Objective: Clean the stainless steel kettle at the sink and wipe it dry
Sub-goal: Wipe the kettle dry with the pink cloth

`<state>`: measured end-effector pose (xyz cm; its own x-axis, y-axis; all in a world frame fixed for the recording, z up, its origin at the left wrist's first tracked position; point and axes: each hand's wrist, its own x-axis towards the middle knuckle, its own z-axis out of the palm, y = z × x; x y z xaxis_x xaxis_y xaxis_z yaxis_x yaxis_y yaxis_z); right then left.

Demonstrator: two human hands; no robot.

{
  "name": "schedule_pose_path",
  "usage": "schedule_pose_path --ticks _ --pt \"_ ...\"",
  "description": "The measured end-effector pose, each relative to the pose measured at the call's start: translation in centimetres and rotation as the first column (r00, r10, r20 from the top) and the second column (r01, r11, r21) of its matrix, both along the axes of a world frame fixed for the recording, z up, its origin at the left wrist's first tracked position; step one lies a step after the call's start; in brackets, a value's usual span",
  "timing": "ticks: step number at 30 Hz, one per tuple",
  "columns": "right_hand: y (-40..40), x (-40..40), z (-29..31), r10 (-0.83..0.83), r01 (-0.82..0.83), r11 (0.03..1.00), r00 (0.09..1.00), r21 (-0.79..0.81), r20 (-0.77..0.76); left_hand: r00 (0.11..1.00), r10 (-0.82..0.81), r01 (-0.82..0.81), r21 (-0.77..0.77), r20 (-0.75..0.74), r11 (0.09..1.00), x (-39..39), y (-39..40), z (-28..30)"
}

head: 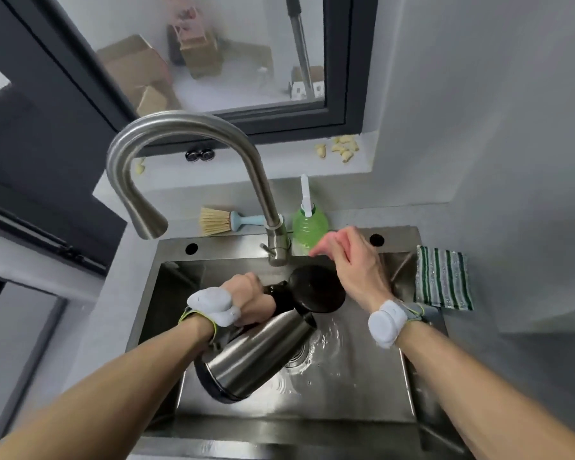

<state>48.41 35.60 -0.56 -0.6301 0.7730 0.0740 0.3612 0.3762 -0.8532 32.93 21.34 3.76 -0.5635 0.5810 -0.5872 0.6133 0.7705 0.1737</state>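
Sink (362,403): steel basin, shallow water rippling round drain at centre. Kettle (256,353): stainless, held over basin, tipped; long axis runs 7 to 1 o'clock, black base at 7, mouth at 1, black lid (316,288) hinged open. Left hand (249,300): fist closed round kettle handle. Right hand (352,257): fingers spread, empty, above lid at 1 o'clock, apparently touching nothing. Counter, 12 o'clock: brush (219,221), green bottle (309,227). Striped cloth (443,282) at 3 o'clock.
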Motion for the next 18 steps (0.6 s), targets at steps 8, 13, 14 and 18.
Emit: schedule_pose_path --ticks 8,13,14,18 --pt "-9.1 -2.9 1.2 0.239 -0.26 0.964 0.94 0.056 0.243 0.964 0.215 -0.25 0.252 0.158 0.935 -4.0 -6.1 2.1" --pt "-10.1 -6.2 3.9 0.084 -0.065 0.995 0.956 -0.076 0.281 0.919 0.273 -0.359 0.322 0.284 0.876 -6.9 -10.8 1.5" --pt "-10.5 -6.9 4.5 0.04 -0.03 0.999 0.967 -0.046 0.251 0.906 0.294 -0.39 0.331 0.306 0.859 -7.4 -11.3 1.4" --pt "-15.8 -9.5 5.9 0.176 -0.187 0.981 0.973 0.06 0.152 0.819 0.384 -0.552 0.406 0.426 0.728 -9.5 -13.0 1.3"
